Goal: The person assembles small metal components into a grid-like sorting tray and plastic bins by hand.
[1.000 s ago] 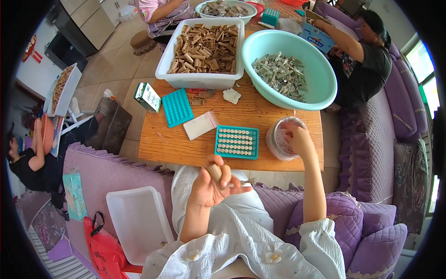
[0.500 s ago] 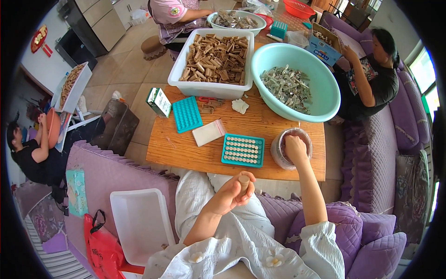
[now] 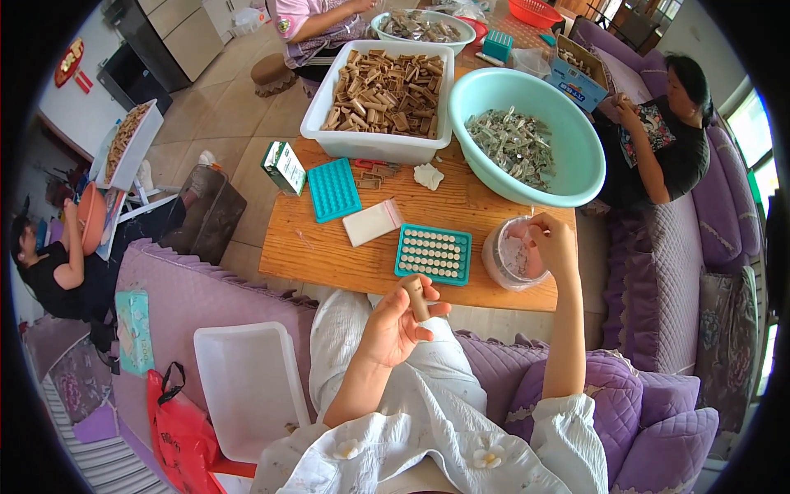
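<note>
My left hand (image 3: 383,333) holds a short brown tube (image 3: 418,300) upright between thumb and fingers, above my lap. Over the right rim of a clear round jar (image 3: 504,278), my right hand (image 3: 556,244) is closed in a pinch; what it grips, if anything, is too small to make out. Pinkish-white matter (image 3: 517,257) shows inside the jar. Left of the jar lies a teal tray (image 3: 434,281) with rows of small round white pieces (image 3: 433,252). Another teal tray (image 3: 333,189), with rows of hollows, rests farther left beside a pale flat packet (image 3: 369,224).
The wooden table (image 3: 321,267) also bears a white tub (image 3: 374,146) heaped with brown pieces, a mint basin (image 3: 580,152) of clear wrapped pieces and a green-white box (image 3: 284,169). A white bin (image 3: 247,395) stands at my left. Other people sit left, right and across.
My right hand has come up out of the jar to its rim. My left hand has risen a little and moved left, tilting the brown tube.
</note>
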A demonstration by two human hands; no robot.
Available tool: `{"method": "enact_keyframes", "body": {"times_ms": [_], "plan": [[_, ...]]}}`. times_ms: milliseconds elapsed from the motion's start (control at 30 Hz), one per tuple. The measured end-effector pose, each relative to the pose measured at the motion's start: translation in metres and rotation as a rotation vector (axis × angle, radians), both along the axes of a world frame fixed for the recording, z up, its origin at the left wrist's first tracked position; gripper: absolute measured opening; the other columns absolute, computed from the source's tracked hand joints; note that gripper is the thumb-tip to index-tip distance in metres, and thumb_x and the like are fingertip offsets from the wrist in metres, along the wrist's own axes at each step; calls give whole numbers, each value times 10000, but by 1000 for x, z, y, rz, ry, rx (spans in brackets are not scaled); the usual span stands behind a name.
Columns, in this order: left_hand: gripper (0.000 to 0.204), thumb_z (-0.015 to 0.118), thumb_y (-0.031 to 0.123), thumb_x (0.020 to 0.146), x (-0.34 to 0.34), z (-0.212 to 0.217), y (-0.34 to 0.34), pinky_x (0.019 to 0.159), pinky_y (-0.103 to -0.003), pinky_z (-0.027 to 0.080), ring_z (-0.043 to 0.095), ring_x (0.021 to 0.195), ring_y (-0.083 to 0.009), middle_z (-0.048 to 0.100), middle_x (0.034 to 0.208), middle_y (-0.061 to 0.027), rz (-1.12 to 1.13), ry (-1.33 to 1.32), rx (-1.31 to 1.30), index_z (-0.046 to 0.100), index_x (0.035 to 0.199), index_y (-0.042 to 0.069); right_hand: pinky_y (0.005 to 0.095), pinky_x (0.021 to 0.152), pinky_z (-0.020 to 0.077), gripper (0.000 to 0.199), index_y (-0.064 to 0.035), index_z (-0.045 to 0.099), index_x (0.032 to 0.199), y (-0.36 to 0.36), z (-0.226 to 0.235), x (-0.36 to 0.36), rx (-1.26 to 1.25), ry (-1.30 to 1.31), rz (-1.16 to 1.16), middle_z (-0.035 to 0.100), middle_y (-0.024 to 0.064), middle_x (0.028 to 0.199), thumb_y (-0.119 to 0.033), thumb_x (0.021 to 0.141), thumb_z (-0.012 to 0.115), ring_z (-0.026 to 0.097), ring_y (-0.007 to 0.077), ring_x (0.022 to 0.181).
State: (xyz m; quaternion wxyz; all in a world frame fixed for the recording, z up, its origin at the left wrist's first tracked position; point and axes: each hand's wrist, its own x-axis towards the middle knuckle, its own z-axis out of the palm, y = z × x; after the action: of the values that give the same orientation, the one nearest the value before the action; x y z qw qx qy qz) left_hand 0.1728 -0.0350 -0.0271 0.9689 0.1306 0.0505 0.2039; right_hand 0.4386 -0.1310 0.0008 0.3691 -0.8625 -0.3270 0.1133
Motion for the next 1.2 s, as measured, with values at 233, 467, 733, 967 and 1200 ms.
{"method": "enact_keyframes", "body": {"times_ms": [233,467,733,967,1200], "plan": [[387,397,314,892,-2,5,0,503,-295,568,538,978,-349,527,1041,-129,-56,31,-130,373,1133,12,209,588,425,39,8,553,799,1,-15,-14,362,385,95,563,25,671,9,763,539,527,85,620],[448,377,333,895,1,7,-6,490,-277,566,541,953,-372,522,1072,-139,-95,106,-139,330,1199,7,301,808,467,77,4,523,815,23,18,-124,498,718,423,501,61,952,55,761,547,532,140,895],[440,370,361,896,1,4,-11,533,-266,566,589,898,-285,527,956,-97,-71,244,40,350,1167,15,255,669,502,50,31,522,759,25,22,-138,388,310,492,568,114,862,76,745,540,573,146,778],[428,339,344,909,7,11,-17,505,-250,553,611,839,-237,516,948,-84,-9,421,260,327,1213,42,275,555,475,57,14,553,738,27,13,-129,339,317,507,580,103,774,35,698,588,582,196,676],[419,368,365,900,12,9,-15,401,-179,435,595,634,-137,463,712,-12,22,516,283,391,1135,19,278,576,481,73,9,570,767,28,17,-111,242,306,636,578,91,773,12,699,596,585,183,683]]}}
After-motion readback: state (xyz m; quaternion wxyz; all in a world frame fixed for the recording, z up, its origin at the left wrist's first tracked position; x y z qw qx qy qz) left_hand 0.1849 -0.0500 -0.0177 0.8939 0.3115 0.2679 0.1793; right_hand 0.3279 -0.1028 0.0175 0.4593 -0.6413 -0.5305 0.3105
